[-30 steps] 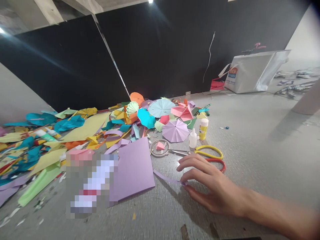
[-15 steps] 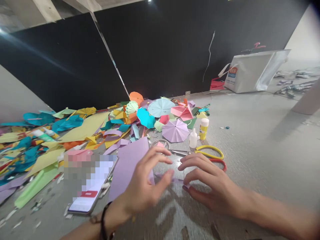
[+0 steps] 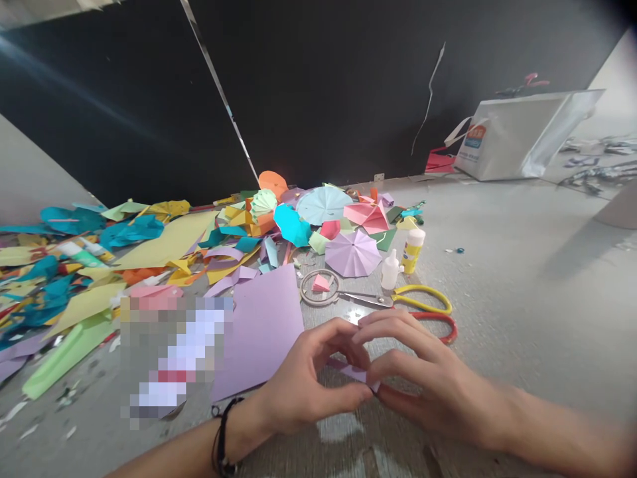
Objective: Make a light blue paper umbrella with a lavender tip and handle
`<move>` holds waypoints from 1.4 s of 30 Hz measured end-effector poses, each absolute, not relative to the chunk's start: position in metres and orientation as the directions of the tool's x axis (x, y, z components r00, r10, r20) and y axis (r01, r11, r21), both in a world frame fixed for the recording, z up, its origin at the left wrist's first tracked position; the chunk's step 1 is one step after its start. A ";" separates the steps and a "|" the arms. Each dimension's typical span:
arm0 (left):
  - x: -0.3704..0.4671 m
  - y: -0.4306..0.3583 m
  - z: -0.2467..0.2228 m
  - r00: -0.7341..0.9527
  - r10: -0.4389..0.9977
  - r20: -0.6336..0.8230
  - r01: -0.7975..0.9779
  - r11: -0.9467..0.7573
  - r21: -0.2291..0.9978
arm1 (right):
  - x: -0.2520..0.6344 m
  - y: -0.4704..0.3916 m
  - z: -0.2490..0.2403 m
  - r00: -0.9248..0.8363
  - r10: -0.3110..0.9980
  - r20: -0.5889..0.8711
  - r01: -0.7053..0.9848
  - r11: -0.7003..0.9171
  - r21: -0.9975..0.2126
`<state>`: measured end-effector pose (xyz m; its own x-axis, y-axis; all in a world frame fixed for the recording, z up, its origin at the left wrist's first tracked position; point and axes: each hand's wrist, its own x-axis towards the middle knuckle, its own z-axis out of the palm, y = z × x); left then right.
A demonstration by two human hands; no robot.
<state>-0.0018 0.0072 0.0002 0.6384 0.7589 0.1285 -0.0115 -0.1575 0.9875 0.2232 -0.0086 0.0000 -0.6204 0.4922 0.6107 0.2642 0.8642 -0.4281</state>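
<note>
A narrow purple paper strip [image 3: 351, 370] lies between my two hands. My left hand [image 3: 311, 378] curves round it, its thumb and fingers closed on the strip near its right end. My right hand [image 3: 423, 375] pinches that same end between thumb and fingers. Just beyond my hands are scissors [image 3: 381, 300] with one yellow and one red handle, partly covered by my right fingers. A purple paper sheet [image 3: 266, 325] lies flat left of my left hand. Near the scissors' tips, a round ring [image 3: 302, 292] surrounds a small folded pink piece [image 3: 321, 284].
Behind the scissors stand a white bottle [image 3: 390, 271] and a yellow glue container [image 3: 413, 252]. A pleated purple paper disc [image 3: 352, 253] lies beside them. Coloured paper scraps spread left; a blurred phone [image 3: 184, 358] lies there. A white bag [image 3: 522, 139] stands at the back right.
My left hand has moved right and closed in on the strip beside my right fingers. The view has shifted slightly, and the ring is now uncovered.
</note>
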 end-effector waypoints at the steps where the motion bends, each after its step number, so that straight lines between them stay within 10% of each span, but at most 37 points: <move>1: -0.002 0.007 0.000 0.635 0.762 0.125 -0.004 -0.159 0.987 | 0.223 -0.009 0.001 -0.624 0.495 0.605 0.267 0.862 -0.430; 42: -0.007 0.002 -0.012 0.691 0.705 0.161 -0.031 -0.193 0.981 | 0.224 -0.010 0.009 -0.740 0.449 0.501 0.240 0.872 -0.427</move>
